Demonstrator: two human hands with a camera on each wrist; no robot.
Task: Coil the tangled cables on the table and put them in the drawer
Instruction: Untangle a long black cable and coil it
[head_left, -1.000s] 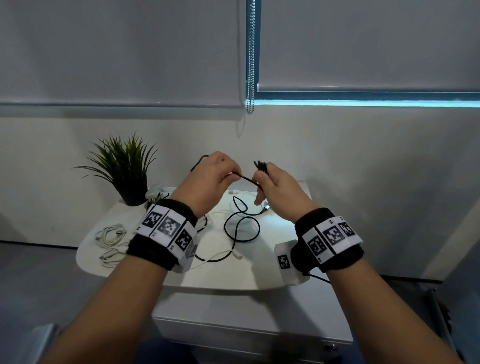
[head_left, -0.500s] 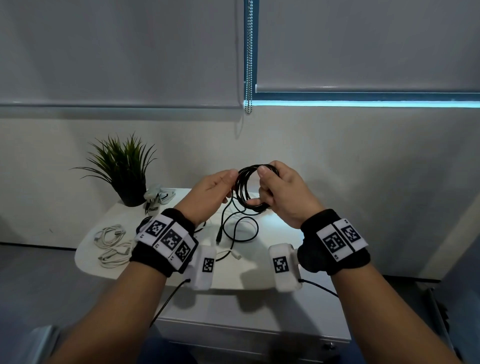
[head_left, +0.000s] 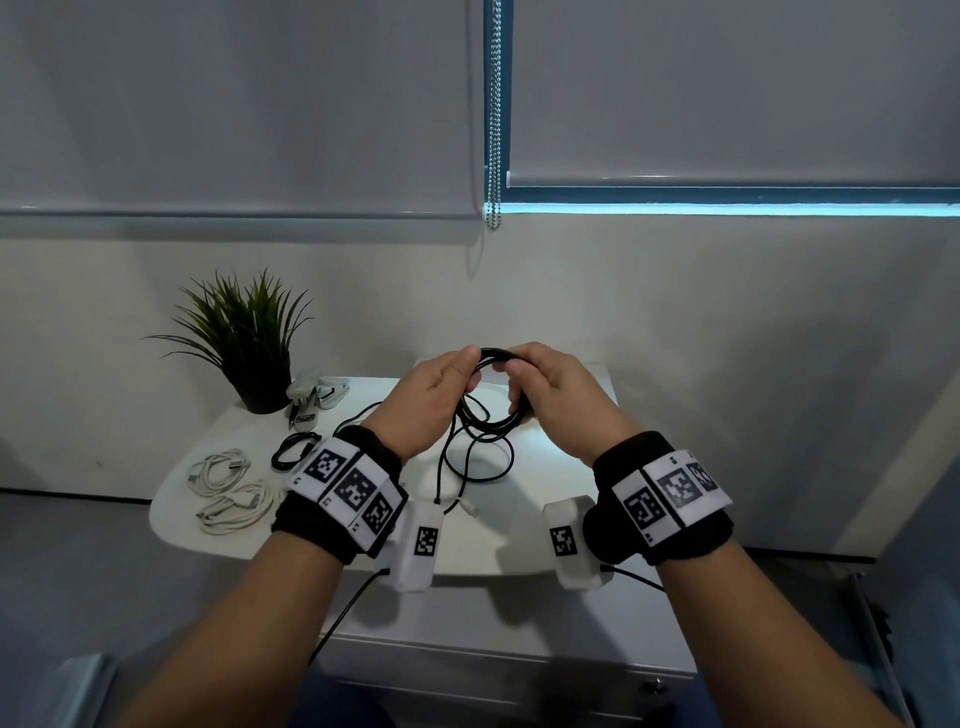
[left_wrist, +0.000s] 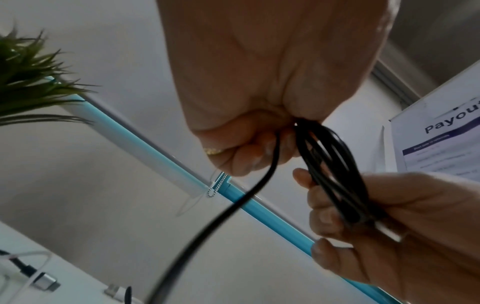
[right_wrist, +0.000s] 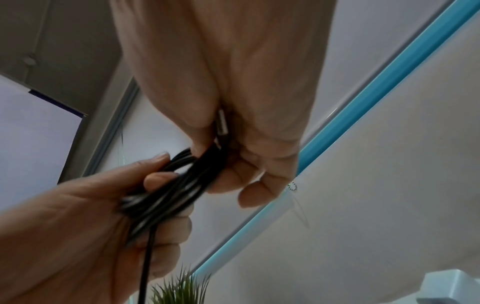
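Altogether two white cable bundles (head_left: 228, 491) and one small black coil (head_left: 293, 449) lie on the left of the white table (head_left: 545, 467), near one potted plant (head_left: 244, 338). Above the table, one black cable (head_left: 488, 410) is gathered into loops, its loose tail hanging down to the tabletop. Both the left hand (head_left: 434, 400) and the right hand (head_left: 558, 400) have fingers curled, pinching those loops.

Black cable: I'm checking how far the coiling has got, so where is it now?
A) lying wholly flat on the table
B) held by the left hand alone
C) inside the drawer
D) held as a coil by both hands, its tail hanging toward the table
D: the left hand and right hand both grip the black cable coil above the table, a loose tail trailing down.
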